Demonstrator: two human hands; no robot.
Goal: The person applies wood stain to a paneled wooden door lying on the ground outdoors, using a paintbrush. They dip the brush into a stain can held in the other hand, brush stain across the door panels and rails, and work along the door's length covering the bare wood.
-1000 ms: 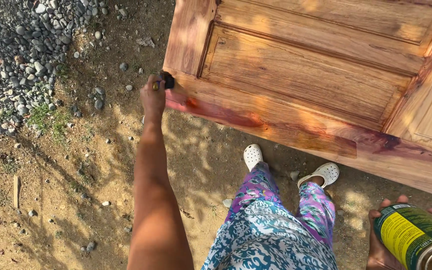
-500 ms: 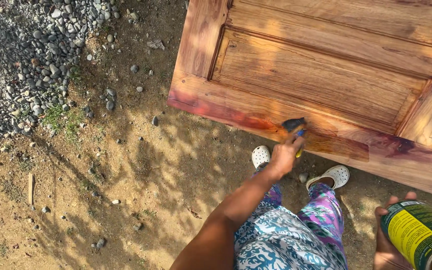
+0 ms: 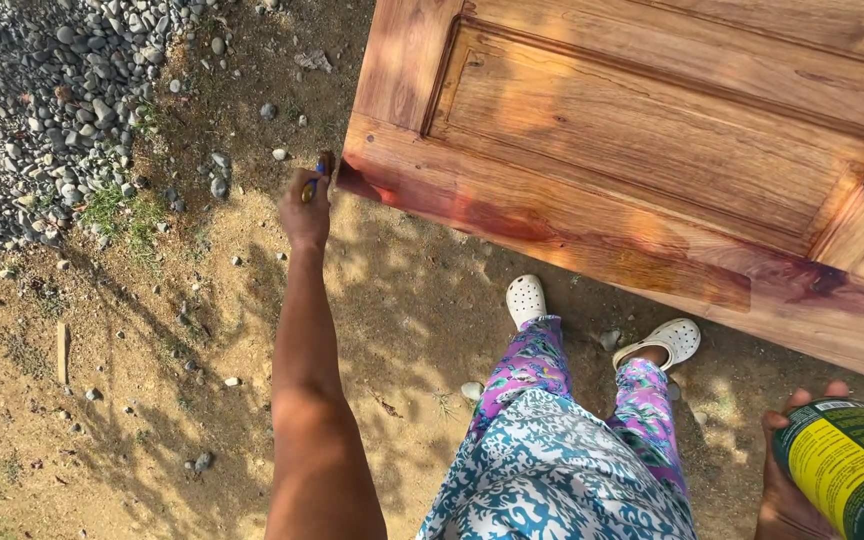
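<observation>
The left hand (image 3: 305,212) is clenched around a paintbrush (image 3: 322,170), whose bristles at its one o'clock touch the wet lower-left corner of the wooden door (image 3: 652,150). At five o'clock, the right hand (image 3: 787,480) grips a green-and-yellow can (image 3: 852,465).

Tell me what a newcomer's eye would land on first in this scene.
The big wooden panelled door fills the upper right, its lower rail glossy and dark red where wet. The left hand holds a small brush at the door's lower left corner, above bare dirt. At the bottom right, the right hand grips a green and yellow can.
</observation>
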